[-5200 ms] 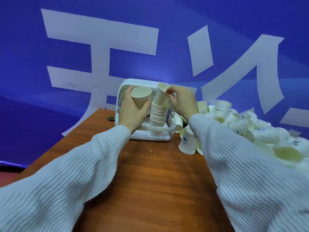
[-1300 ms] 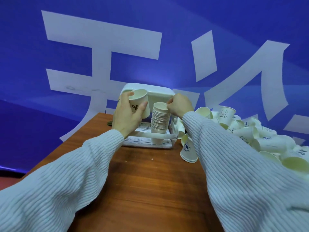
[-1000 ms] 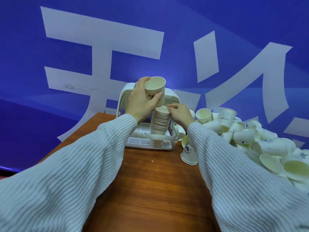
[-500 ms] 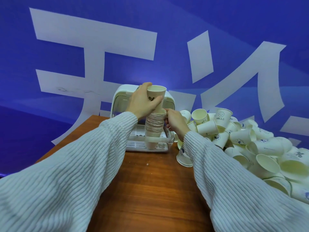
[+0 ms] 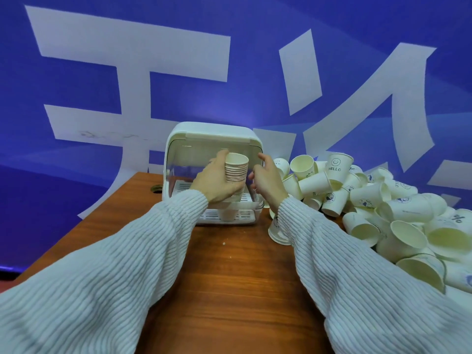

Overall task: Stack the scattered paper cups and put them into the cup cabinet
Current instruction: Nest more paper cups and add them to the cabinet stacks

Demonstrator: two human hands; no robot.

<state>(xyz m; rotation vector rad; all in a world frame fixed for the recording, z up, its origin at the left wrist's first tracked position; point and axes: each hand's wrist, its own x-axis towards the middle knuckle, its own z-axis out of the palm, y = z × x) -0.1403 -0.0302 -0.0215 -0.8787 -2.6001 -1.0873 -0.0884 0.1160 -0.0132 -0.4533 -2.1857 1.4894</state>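
A tall stack of paper cups [image 5: 237, 169] stands upright in the open white cup cabinet [image 5: 213, 135], on its slotted tray. My left hand [image 5: 216, 182] is wrapped around the left side of the stack near its top. My right hand [image 5: 267, 178] hovers just right of the stack with fingers spread, holding nothing. A large pile of loose white paper cups [image 5: 383, 208] lies to the right on the table; several bear blue prints such as "HELLO".
The wooden table [image 5: 229, 277] runs toward me between my sleeves. One cup [image 5: 277, 229] sits upside down just right of the cabinet's front. A round cable hole [image 5: 156, 188] is left of the cabinet. A blue wall with white characters stands behind.
My left hand pushed its cup down onto the stack and now grips the stack itself. My right hand let go of the stack and opened beside it.
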